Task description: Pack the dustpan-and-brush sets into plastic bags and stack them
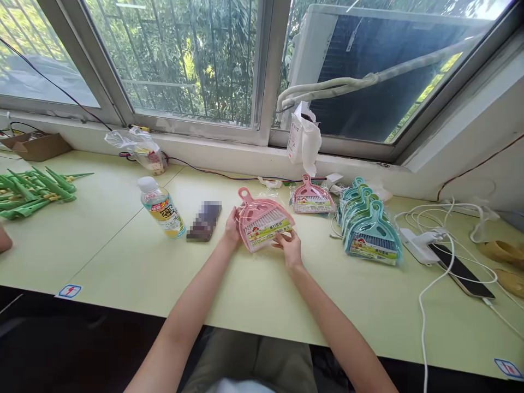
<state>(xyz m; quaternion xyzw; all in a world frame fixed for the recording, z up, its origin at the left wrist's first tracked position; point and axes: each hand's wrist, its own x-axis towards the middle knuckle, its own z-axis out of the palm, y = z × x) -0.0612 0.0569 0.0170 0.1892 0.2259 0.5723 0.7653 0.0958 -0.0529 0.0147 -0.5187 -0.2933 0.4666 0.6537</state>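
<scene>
A pink mini dustpan-and-brush set (262, 218) in clear wrap is held just above the pale green table (123, 256). My left hand (232, 228) grips its left edge. My right hand (289, 245) pinches its lower right corner at the label. A second pink set (311, 197) lies behind it. A stack of several teal sets (368, 226) lies to the right.
A drink bottle (162, 208) and a dark blurred object (204, 220) lie left of my hands. Green plastic pieces (33, 191) sit far left near a cardboard box (36, 146). A white charger (420, 244), cables and a phone (462, 270) are at right. A white bag (303, 139) stands on the sill.
</scene>
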